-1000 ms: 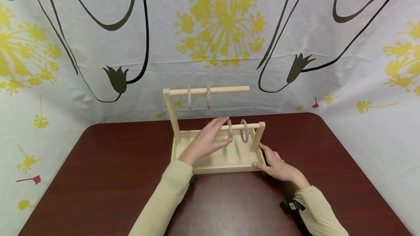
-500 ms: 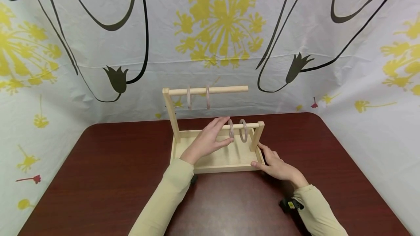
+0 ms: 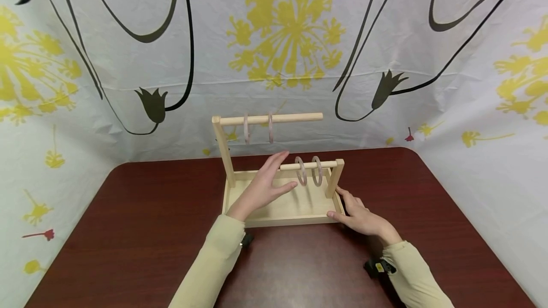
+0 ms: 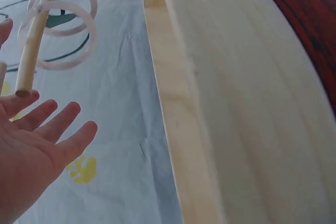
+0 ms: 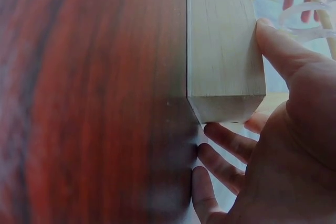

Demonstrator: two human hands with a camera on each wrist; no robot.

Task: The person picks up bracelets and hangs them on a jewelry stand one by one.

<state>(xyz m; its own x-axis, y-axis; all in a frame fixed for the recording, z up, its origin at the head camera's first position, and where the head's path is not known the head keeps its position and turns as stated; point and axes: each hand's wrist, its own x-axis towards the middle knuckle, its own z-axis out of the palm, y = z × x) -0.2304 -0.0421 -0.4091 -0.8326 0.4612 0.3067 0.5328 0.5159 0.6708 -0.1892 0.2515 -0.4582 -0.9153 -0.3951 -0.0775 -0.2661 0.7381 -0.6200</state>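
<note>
A pale wooden jewellery stand has a tray base, a tall rear bar and a lower front bar. Two pinkish translucent bangles hang on the lower bar: one bangle towards its free end, another bangle nearer the post. My left hand is spread beside that bar's free end, fingers apart, touching no bangle; the left wrist view shows its palm bare. My right hand holds the tray's front right corner, thumb on the rim and fingers against the end wall.
On the upper bar hang two more bangles, a left bangle and a right bangle. The stand rests on a dark red wooden table. A patterned white cloth hangs behind the table.
My left hand has let go of the left bangle on the lower bar and drawn back leftwards. That bangle now hangs slightly tilted. The right hand keeps its place.
</note>
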